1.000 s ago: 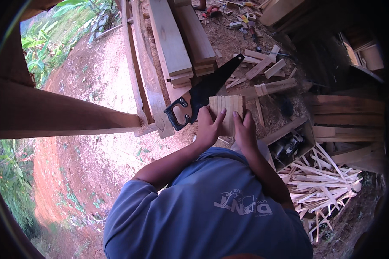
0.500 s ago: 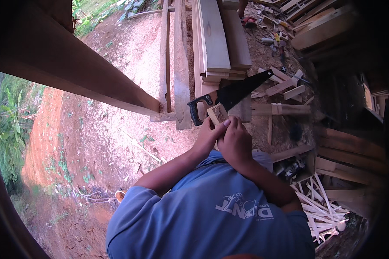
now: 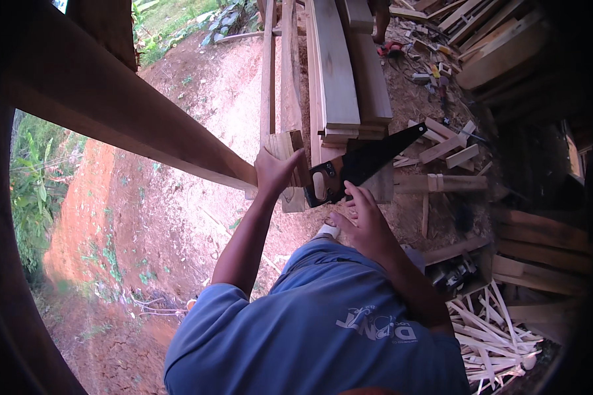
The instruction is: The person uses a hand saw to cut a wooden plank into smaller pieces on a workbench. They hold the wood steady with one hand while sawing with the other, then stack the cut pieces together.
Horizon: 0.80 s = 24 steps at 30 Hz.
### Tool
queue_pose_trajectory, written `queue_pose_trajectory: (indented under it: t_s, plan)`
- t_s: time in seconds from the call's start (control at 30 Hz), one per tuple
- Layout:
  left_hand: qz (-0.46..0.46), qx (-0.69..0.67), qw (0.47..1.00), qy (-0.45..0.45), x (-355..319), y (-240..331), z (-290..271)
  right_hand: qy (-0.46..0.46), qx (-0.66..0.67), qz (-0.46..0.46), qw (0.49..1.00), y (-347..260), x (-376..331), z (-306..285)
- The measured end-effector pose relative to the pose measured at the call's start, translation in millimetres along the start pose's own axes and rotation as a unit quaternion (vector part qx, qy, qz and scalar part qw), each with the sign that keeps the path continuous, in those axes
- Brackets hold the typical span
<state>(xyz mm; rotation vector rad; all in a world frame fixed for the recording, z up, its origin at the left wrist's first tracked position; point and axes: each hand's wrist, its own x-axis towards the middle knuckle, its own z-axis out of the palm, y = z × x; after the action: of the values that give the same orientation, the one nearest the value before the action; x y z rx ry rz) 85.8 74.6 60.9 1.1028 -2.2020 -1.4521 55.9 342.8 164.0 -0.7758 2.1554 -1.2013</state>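
Observation:
My left hand [image 3: 275, 172] is closed around a short wooden block [image 3: 284, 143], up against the ends of the long beams. The block's lower part is hidden by my fingers and thumb. Just right of it lies a handsaw [image 3: 383, 155] with a dark blade and a black-and-wood handle. Its blade points to the far right, across the timber. My right hand [image 3: 367, 222] hangs a little nearer than the saw handle, its fingers apart and nothing in them.
Stacked planks [image 3: 339, 85] run away from me at centre. A thick post [image 3: 132, 105] slants in from the left. Offcuts [image 3: 451, 141] and tools litter the ground at right, above a pile of thin wood strips [image 3: 491, 336].
My left hand has carried the block forward and left, from in front of me to the beam ends. My right hand has let go of it and opened.

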Motion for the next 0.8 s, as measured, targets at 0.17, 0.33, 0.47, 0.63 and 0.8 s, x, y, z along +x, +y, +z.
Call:
queue_pose_trajectory:
  t_s: [0.17, 0.33, 0.47, 0.63, 0.8]
  plan:
    - [0.011, 0.317, 0.942, 0.109, 48.5, -26.4, 17.9, 0.121, 0.046, 0.139, 0.982, 91.9, -56.4, -39.6]
    - [0.134, 0.407, 0.899, -0.090, 75.4, -34.0, 22.1, 0.251, 0.080, 0.251, 0.931, 199.2, -143.9, -66.4]
    - [0.182, 0.489, 0.828, -0.208, 93.8, -49.6, 16.5, 0.278, 0.136, 0.321, 0.895, 205.8, -181.6, -70.8]
    - [0.262, 0.466, 0.817, -0.217, 109.4, -36.2, 16.7, 0.300, 0.153, 0.363, 0.869, 209.4, -204.9, -59.0]
    - [0.308, 0.428, 0.812, -0.251, 131.6, -30.0, 31.5, 0.318, 0.104, 0.370, 0.867, 248.7, -252.3, -54.5]
